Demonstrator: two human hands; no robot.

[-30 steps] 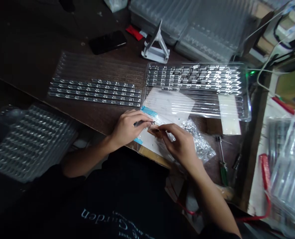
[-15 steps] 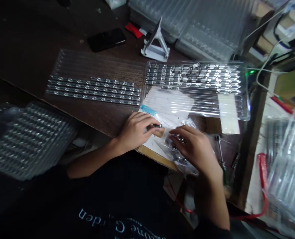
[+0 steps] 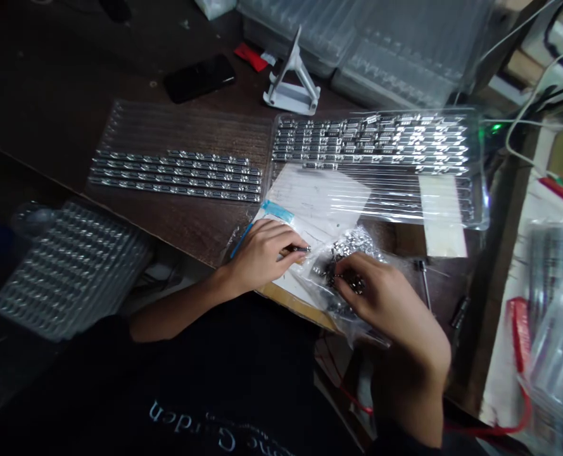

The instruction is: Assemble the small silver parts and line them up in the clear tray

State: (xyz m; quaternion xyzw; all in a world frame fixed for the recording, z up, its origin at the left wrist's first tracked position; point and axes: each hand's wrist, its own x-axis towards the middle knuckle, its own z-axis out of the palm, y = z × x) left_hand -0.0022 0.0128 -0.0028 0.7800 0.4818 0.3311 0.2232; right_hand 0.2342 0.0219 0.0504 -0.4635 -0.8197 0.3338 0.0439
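My left hand is closed, pinching a small metal-shelled connector between thumb and fingertips above the white sheet. My right hand is at an opened clear plastic bag full of small shiny metal parts. Its thumb and fingers are curled together among those parts; what lies between the tips is too small to make out. Rows of connectors fill part of the left clear tray. More connectors lie in the upper rows of the right clear tray.
A grey phone stand and black phone are behind the trays. Clear trays are stacked at the back; a filled stack stands lower left. A screwdriver and red strap are at the right.
My right hand has moved a little right and down, deeper over the metal parts, uncovering more of them. My left hand still pinches the connector. The camera view has shifted slightly.
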